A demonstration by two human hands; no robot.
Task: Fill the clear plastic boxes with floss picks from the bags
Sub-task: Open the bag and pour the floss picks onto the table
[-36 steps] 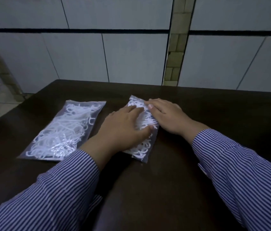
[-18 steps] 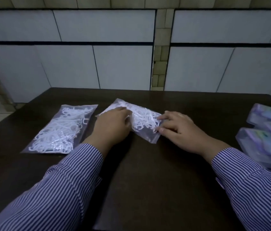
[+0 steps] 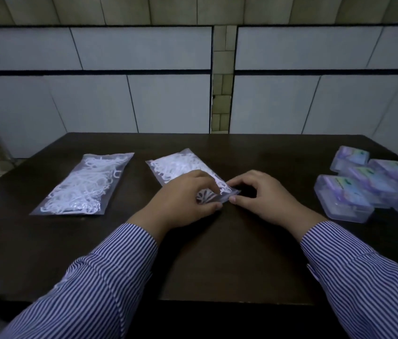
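- A dark table fills the lower half of the frame, with a tiled wall behind it.
- At centre left of the frame the left bag lies flat on the table, full of white floss picks, untouched and well apart from both hands.
- The left sleeve, striped blue and white, rises from the lower left corner toward the middle; its lower end is cut off by the frame edge.
- The left hand lies palm down over the near end of the middle bag, fingers curled, thumb and fingertips pinching the bag's near edge.
- The middle bag slants from upper left to lower right at the frame's centre; its far half shows floss picks, and its near half is mostly hidden under the left hand.
- The right hand sits just right of the bag's near corner, knuckles up and fingers curled inward; thumb and forefinger pinch that corner. The space under the palm is in deep shadow, so the other fingertips are hard to make out.
- The right sleeve runs to the lower right corner and is cut off there.
- At centre right of the frame a cluster of boxes stands on the table, touching and overlapping; the rightmost ones are cut off by the frame edge. Their contents and labels are too blurred to read.
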